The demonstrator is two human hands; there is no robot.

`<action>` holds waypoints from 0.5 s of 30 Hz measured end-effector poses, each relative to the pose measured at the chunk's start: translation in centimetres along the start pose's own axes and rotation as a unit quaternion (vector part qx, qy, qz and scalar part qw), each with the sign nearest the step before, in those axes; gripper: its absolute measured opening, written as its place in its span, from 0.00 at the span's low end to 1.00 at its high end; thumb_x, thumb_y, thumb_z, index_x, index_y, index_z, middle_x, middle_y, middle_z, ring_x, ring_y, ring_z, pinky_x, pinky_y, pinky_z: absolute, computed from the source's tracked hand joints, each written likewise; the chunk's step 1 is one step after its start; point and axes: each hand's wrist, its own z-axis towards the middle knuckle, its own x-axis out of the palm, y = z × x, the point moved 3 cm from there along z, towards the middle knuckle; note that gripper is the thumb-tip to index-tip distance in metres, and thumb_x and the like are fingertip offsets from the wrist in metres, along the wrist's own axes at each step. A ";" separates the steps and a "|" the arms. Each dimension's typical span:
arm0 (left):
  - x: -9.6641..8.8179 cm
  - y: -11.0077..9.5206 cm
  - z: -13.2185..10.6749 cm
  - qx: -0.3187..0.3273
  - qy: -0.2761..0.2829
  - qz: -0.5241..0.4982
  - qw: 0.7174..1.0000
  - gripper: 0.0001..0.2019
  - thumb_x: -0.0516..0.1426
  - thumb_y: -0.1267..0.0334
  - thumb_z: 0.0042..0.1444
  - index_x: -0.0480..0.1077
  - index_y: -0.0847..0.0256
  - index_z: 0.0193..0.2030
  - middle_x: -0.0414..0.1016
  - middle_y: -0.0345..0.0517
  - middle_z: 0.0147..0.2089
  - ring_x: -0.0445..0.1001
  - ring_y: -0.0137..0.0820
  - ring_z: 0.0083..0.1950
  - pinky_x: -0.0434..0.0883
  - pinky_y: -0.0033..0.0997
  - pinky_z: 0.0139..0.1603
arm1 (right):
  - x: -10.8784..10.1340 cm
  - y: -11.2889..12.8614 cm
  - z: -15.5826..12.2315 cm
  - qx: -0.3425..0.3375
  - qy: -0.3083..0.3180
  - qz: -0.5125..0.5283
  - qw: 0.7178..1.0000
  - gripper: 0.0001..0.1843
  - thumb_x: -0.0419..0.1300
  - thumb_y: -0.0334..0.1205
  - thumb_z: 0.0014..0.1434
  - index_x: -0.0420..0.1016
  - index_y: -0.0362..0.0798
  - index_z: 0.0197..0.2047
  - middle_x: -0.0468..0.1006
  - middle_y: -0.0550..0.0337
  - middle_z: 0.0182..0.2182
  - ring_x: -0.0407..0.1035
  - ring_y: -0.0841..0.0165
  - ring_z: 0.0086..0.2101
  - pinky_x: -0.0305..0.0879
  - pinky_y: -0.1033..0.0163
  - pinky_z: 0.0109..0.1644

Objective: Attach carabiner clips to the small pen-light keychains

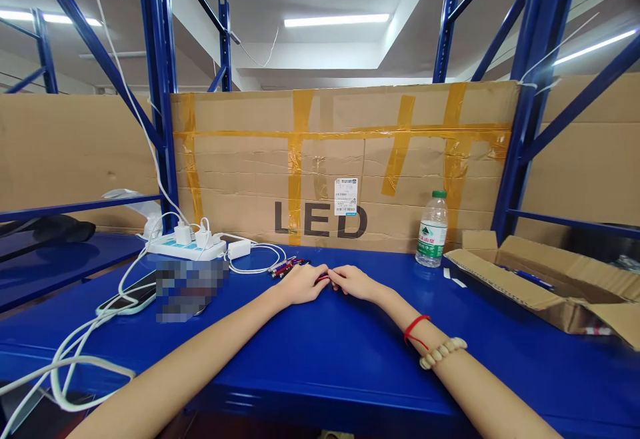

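Both my hands meet at the middle of the blue table [350,352]. My left hand [303,284] and my right hand [354,282] are closed in a pinch on a small red pen [323,279] held between them, fingertips almost touching. Just behind my left hand lies a small bunch of red and silver pens [286,267]. My right wrist wears a red string and a bead bracelet.
A power strip [186,245] with white chargers and cables sits at the left, with a phone [129,294] nearby. A water bottle [432,229] stands at the right beside an open cardboard box [545,285]. A taped cardboard wall [345,159] marked LED backs the table.
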 end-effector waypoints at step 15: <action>0.2 0.1 0.0 -0.010 0.002 0.016 1.000 0.11 0.44 0.58 0.59 0.63 0.58 0.42 0.74 0.44 0.35 0.73 0.36 0.37 0.68 0.30 0.34 | 0.0 0.0 0.0 0.001 0.004 -0.027 1.000 0.21 0.42 0.46 0.60 0.65 0.44 0.23 0.69 0.62 0.21 0.61 0.75 0.21 0.55 0.69 0.28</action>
